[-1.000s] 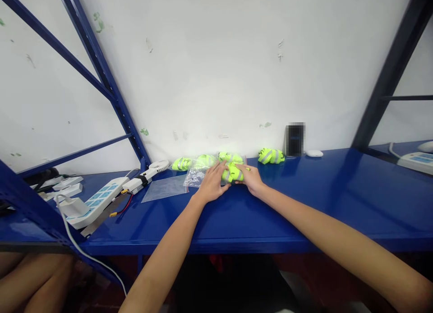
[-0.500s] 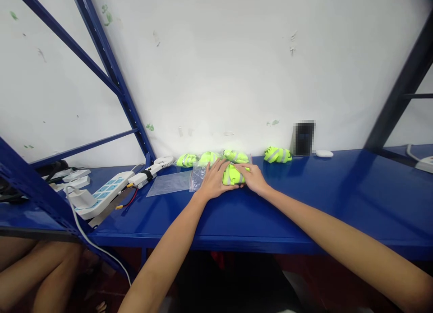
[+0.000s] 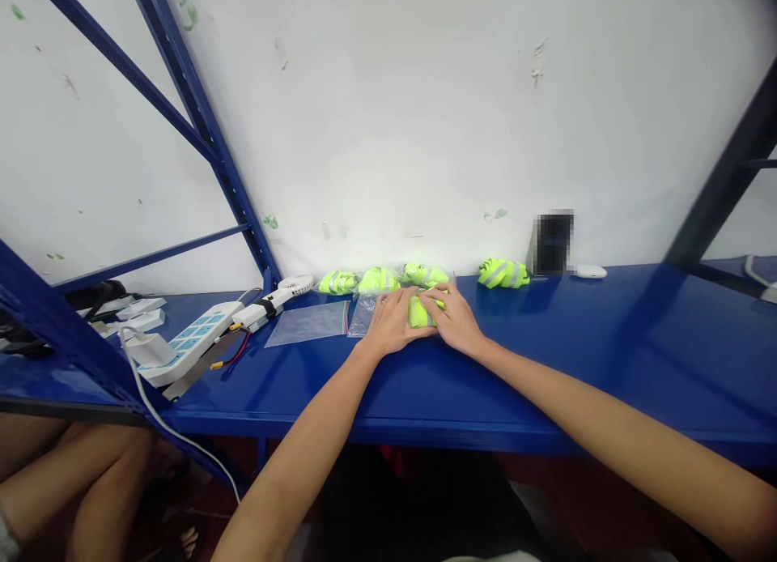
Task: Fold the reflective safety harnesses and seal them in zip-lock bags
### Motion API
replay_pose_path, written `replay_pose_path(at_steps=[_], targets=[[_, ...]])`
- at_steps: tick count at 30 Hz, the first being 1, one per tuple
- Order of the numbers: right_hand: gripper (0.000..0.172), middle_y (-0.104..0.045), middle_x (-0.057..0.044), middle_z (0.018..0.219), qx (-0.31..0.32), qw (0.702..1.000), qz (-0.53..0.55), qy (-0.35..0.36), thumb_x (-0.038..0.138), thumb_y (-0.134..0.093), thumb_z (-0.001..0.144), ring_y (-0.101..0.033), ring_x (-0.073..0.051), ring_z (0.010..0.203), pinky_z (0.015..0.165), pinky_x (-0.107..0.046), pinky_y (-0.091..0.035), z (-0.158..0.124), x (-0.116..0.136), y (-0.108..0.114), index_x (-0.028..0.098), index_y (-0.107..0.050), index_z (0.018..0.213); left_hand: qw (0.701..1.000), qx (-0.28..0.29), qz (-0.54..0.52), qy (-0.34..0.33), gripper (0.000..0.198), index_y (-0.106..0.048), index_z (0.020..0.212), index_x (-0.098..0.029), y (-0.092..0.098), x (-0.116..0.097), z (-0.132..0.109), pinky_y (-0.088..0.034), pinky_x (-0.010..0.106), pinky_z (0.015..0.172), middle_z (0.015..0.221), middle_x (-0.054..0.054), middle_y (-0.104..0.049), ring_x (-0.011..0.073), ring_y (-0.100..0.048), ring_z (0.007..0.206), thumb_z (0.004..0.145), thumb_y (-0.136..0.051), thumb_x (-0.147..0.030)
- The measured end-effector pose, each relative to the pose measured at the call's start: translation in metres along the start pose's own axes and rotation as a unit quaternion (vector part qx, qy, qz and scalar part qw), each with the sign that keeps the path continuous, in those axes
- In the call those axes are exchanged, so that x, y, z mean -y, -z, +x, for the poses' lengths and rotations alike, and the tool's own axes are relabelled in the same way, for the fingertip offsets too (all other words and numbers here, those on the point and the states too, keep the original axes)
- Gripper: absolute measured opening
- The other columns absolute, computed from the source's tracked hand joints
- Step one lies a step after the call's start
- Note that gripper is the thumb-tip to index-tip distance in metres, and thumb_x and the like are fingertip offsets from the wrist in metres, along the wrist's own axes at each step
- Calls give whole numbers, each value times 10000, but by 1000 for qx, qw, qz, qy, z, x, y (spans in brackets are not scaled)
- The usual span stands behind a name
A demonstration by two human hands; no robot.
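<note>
A folded neon-yellow reflective vest (image 3: 418,312) with silvery strips lies on the blue table, largely covered by my hands. My left hand (image 3: 392,323) is wrapped around its left side, thumb along the near edge. From the right, my right hand (image 3: 456,321) presses over its top and side, fingers curled on it. Just behind, against the wall, sit similar bundles in clear plastic: a left one (image 3: 338,283), a middle one (image 3: 379,280) and a right one (image 3: 423,274). A clear plastic bag (image 3: 363,316) lies partly behind my left hand, beside another flat bag (image 3: 308,324).
Farther right stand a rolled vest (image 3: 503,274), a blurred dark upright object (image 3: 552,244) and a white oval case (image 3: 590,271). At left are a white handheld fan (image 3: 267,304), a power strip (image 3: 197,339) and a blue rack post (image 3: 78,343). Another person's legs (image 3: 91,481) show lower left.
My hands have closed in on the vest, and my right hand now covers more of it. The whole view has shifted slightly.
</note>
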State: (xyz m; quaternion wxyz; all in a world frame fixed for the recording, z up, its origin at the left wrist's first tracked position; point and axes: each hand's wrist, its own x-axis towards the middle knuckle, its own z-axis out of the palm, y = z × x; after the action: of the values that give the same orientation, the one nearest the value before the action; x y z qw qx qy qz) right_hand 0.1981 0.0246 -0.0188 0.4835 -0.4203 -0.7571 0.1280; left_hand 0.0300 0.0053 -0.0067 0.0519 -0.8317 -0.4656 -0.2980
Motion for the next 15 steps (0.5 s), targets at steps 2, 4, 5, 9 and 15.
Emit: replay_pose_path(at_steps=[2,4,5,9,15], targets=[[389,-552,-92,1139,14,1000,-15,-11,456,-401,958,-609,-255,1032,931,-419,-466,-3,5,1,244,-707,1073,1000,0,-5,-12,674,-432,1325,-219,-1,-1,0,-314,468,1060,1308,109,-569,290,-504,1241,779,-644,-553],[404,-543,-85,1132,23,999,-19,-16,454,-359,972,-614,-253,1003,925,-419,-467,-5,9,3,255,-684,1103,1000,-1,-15,-21,671,-431,1322,-222,-2,0,0,-311,467,1062,1296,105,-575,286,-507,1232,776,-653,-542],[412,-539,-83,1128,27,999,-18,-18,450,-334,979,-615,-252,991,921,-422,-468,-6,11,4,260,-673,1117,1000,0,-21,-22,676,-426,1324,-225,-2,1,0,-310,468,1063,1299,104,-573,286,-506,1234,773,-658,-539],[413,-506,-78,1166,38,999,5,-6,381,-280,988,-587,-254,1056,950,-425,-453,-7,13,6,273,-635,1169,999,9,-49,-11,683,-404,1346,-248,-1,5,1,-307,476,1072,1339,96,-547,292,-479,1272,780,-659,-532],[424,-509,-94,1294,5,994,96,48,306,-392,936,-472,-243,1230,1056,-426,-357,-2,7,6,236,-400,1354,997,-2,-72,-14,787,-372,1385,-247,1,8,-1,-318,479,1072,1369,113,-514,306,-459,1286,746,-683,-584]])
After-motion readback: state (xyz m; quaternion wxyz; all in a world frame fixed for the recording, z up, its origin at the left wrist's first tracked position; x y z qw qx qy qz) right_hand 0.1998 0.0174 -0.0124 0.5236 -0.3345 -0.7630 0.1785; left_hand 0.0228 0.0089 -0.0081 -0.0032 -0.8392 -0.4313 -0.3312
